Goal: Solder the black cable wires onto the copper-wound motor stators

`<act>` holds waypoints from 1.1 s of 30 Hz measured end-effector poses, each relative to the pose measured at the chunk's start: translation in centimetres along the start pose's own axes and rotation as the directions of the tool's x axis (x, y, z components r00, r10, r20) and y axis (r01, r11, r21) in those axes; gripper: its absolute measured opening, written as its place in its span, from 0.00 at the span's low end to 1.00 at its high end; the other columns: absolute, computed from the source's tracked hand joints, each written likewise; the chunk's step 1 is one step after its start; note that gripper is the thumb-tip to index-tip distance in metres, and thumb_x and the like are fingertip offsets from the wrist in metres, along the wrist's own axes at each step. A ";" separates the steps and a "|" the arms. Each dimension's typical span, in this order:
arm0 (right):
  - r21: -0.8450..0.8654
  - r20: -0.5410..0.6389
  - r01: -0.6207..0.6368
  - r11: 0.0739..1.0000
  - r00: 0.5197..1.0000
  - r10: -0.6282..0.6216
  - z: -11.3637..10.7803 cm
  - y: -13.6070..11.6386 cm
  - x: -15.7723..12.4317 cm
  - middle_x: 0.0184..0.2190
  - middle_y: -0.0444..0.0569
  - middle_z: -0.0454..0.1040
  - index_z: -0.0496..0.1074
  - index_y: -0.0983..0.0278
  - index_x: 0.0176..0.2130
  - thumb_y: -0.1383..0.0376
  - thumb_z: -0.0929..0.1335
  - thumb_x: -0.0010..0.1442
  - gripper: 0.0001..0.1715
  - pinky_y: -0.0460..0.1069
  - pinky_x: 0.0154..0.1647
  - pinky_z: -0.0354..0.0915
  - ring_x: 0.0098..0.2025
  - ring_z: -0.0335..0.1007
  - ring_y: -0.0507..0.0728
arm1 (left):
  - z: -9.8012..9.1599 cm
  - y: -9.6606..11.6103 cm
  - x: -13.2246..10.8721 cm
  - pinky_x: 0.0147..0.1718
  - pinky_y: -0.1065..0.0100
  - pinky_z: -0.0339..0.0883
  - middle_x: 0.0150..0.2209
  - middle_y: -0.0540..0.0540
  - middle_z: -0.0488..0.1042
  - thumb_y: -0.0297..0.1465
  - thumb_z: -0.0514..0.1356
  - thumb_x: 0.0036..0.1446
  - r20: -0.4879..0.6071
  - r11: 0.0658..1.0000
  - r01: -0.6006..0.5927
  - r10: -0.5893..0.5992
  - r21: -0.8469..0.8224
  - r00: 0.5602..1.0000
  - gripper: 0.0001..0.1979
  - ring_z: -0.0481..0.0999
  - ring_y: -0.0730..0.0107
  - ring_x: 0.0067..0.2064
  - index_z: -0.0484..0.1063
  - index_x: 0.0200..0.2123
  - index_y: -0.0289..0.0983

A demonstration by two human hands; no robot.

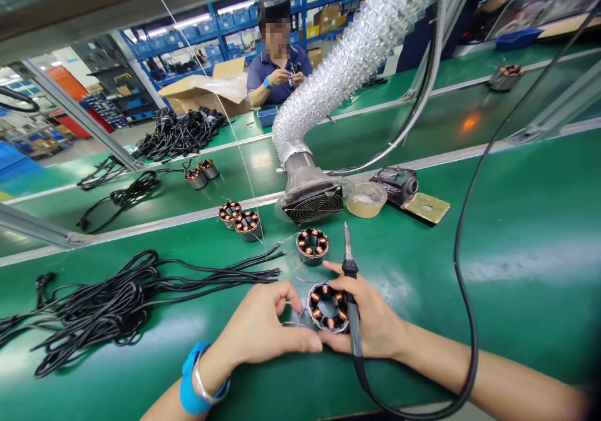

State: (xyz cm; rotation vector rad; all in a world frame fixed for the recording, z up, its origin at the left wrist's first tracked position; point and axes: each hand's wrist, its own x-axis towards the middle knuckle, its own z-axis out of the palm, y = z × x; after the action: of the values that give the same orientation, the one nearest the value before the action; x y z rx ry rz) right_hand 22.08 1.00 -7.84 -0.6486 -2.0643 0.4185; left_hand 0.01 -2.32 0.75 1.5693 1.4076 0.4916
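My right hand [375, 318] is closed around a soldering iron [354, 305], whose tip points up and away from me. Its fingers and thumb also grip the side of a motor stator [315, 316], a ring with copper windings. At the stator's left edge is my left hand [263, 321], thumb and index finger apart, close to thin lead wires [293, 324]. The left thumb tip reaches the stator's lower rim; whether the fingers touch a wire I cannot tell. A second stator [312, 246] stands just beyond my hands.
Black power cables [107, 308] lie bundled on the left. Two more stators [248, 224] stand behind them. A fan-fronted extractor hood [314, 202] hangs from a foil duct [328, 77]. Right of it are a round tub [367, 199] and a soldering-iron stand [397, 183]. A co-worker [279, 64] sits opposite.
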 end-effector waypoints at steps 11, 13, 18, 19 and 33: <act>0.133 0.049 0.022 0.991 0.998 -0.028 0.0 -0.3 -0.2 0.47 0.61 0.71 0.55 0.65 0.58 0.64 0.71 0.53 0.37 0.56 0.43 0.75 0.49 0.74 0.64 | 0.2 0.3 1.3 0.31 0.71 0.59 0.25 0.48 0.72 0.46 0.55 0.61 0.117 0.962 -0.017 0.050 -0.272 0.992 0.24 0.66 0.71 0.28 0.75 0.25 0.33; 0.160 0.054 0.039 0.986 0.997 -0.048 -0.1 -0.2 -0.2 0.47 0.62 0.71 0.54 0.66 0.58 0.64 0.71 0.53 0.38 0.56 0.44 0.75 0.50 0.73 0.64 | -0.3 0.1 0.7 0.25 0.73 0.53 0.20 0.54 0.65 0.47 0.62 0.55 0.147 0.979 0.039 -0.009 -0.199 0.989 0.21 0.59 0.75 0.24 0.76 0.26 0.34; 0.183 0.044 0.038 0.982 0.998 -0.047 -0.2 -0.1 -0.1 0.48 0.62 0.71 0.55 0.66 0.59 0.63 0.72 0.53 0.39 0.56 0.46 0.75 0.51 0.74 0.64 | -1.8 -0.4 -1.5 0.21 0.72 0.44 0.16 0.57 0.58 0.40 0.66 0.53 0.239 0.984 0.000 -0.043 0.176 0.970 0.12 0.53 0.77 0.21 0.80 0.30 0.36; 0.181 0.041 0.037 0.983 0.998 -0.045 -0.2 -0.1 -0.1 0.48 0.62 0.71 0.55 0.66 0.59 0.63 0.72 0.52 0.39 0.56 0.46 0.75 0.51 0.74 0.65 | -1.7 -0.4 -1.7 0.22 0.72 0.47 0.17 0.55 0.62 0.39 0.62 0.58 0.262 0.987 -0.015 -0.029 0.162 0.965 0.13 0.56 0.77 0.21 0.80 0.29 0.36; 0.179 0.054 -0.034 0.983 0.998 0.025 -0.8 1.0 -1.5 0.49 0.60 0.75 0.59 0.61 0.57 0.69 0.72 0.50 0.38 0.50 0.41 0.77 0.47 0.78 0.64 | -4.7 -2.5 -1.0 0.40 0.69 0.64 0.39 0.49 0.83 0.34 0.60 0.61 -0.126 0.900 0.009 0.052 0.437 0.991 0.10 0.79 0.63 0.40 0.81 0.40 0.45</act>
State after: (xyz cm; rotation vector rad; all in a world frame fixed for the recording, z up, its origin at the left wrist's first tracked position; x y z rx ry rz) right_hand 23.68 0.94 -8.94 -0.5654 -2.0391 0.6369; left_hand -5.32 -1.72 1.17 1.9391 1.6894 0.3084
